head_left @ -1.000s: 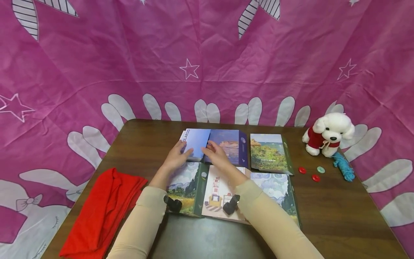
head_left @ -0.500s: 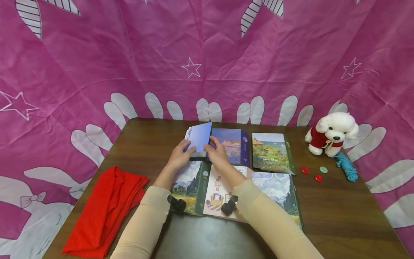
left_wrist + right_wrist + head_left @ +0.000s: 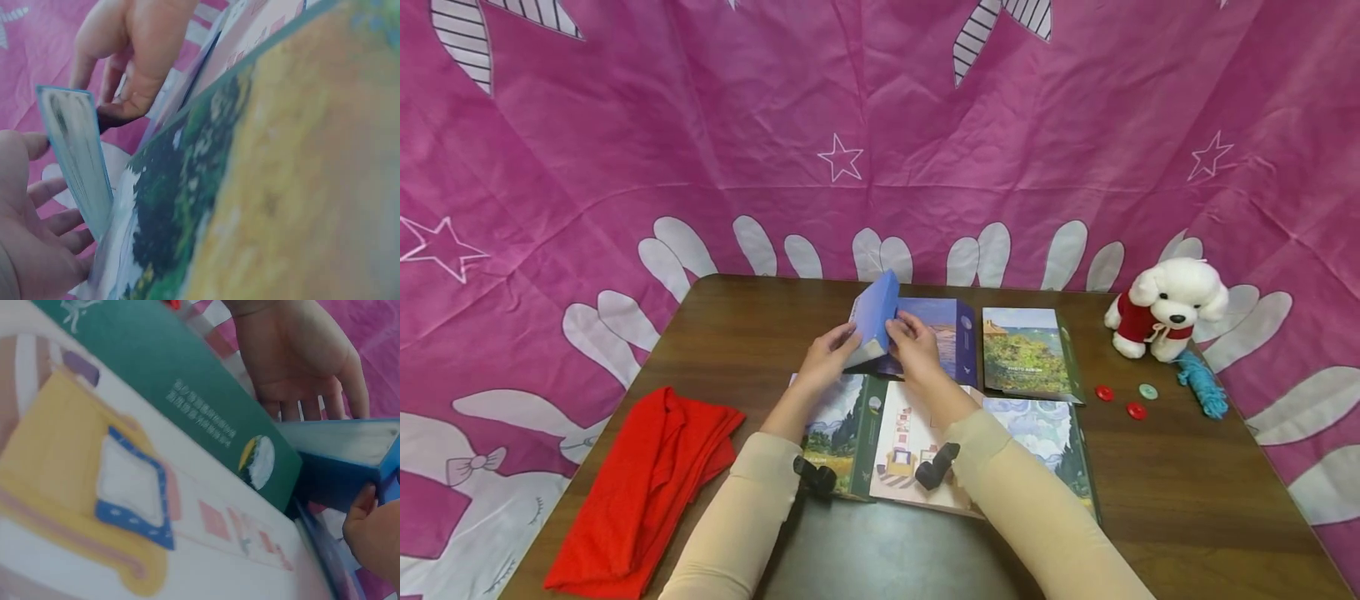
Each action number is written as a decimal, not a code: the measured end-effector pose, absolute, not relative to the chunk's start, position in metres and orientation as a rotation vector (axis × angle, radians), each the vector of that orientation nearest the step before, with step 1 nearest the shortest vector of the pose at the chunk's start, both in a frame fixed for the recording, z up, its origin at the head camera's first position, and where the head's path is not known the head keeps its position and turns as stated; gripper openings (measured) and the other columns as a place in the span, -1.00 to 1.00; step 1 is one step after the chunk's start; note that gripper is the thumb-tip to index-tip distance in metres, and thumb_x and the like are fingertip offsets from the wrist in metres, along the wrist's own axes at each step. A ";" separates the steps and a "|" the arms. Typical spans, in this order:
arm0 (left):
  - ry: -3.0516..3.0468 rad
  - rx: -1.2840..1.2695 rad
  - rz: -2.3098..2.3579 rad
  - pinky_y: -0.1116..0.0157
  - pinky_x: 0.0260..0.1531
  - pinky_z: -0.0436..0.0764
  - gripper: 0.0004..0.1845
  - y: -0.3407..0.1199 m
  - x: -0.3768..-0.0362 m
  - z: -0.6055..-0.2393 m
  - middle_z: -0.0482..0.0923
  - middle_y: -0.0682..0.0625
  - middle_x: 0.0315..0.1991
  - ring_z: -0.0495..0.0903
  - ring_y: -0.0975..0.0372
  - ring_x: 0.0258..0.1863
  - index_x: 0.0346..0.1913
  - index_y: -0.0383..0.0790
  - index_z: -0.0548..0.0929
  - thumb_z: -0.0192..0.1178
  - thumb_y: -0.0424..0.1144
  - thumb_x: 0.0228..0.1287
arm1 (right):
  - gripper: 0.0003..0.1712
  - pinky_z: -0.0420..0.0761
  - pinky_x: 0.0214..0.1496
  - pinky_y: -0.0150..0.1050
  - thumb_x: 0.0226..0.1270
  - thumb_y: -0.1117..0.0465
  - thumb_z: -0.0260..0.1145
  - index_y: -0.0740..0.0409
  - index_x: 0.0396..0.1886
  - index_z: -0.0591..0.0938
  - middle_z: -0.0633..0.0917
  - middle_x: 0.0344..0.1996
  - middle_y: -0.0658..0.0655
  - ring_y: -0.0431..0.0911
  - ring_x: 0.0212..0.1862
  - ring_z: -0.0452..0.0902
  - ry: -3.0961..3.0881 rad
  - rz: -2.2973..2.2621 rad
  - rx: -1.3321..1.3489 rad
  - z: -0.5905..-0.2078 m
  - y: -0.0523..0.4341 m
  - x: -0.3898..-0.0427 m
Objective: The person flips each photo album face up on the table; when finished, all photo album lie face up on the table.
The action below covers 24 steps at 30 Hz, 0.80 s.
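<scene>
A light-blue book [image 3: 874, 318] stands tilted up on its edge at the back middle of the brown table [image 3: 737, 333]. My left hand [image 3: 829, 357] lies against its left cover with fairly straight fingers [image 3: 300, 394]. My right hand [image 3: 917, 342] grips its right side, with the thumb [image 3: 372, 519] at the lower edge. In the left wrist view the book's page edge [image 3: 76, 159] rises between my left fingers [image 3: 50, 225] and my right hand [image 3: 134, 56]. Just behind the book lies a purple-blue album [image 3: 943, 333].
More albums lie flat: a green landscape one [image 3: 1026, 354], a cypress one [image 3: 835, 421], a pale bedroom one [image 3: 910, 437], a swirly blue one [image 3: 1045, 433]. A red cloth [image 3: 640, 483] lies front left. At the right sit a plush dog [image 3: 1165, 307], buttons [image 3: 1137, 410] and blue yarn [image 3: 1202, 385].
The light-blue book lay flat a second ago. It has been raised on its edge and swung rightwards towards the purple-blue album, with both hands following it.
</scene>
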<state>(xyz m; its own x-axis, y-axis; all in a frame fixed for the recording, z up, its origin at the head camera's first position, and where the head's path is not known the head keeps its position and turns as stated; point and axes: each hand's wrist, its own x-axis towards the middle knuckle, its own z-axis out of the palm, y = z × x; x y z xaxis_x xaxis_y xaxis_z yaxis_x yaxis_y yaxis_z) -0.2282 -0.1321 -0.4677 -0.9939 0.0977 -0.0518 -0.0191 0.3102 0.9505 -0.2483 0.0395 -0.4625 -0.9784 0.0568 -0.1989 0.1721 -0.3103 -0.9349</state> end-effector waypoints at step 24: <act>2.188 0.042 2.132 -0.07 0.38 0.36 -0.38 -0.139 -0.223 -0.464 0.29 -0.28 0.47 0.32 -0.15 0.43 0.53 -0.31 0.27 -0.11 0.01 0.61 | -0.39 0.54 0.31 -0.06 0.66 0.04 0.04 0.28 0.52 0.31 0.44 0.37 0.37 0.22 0.36 0.41 2.072 -2.043 -0.153 -0.468 0.037 -0.243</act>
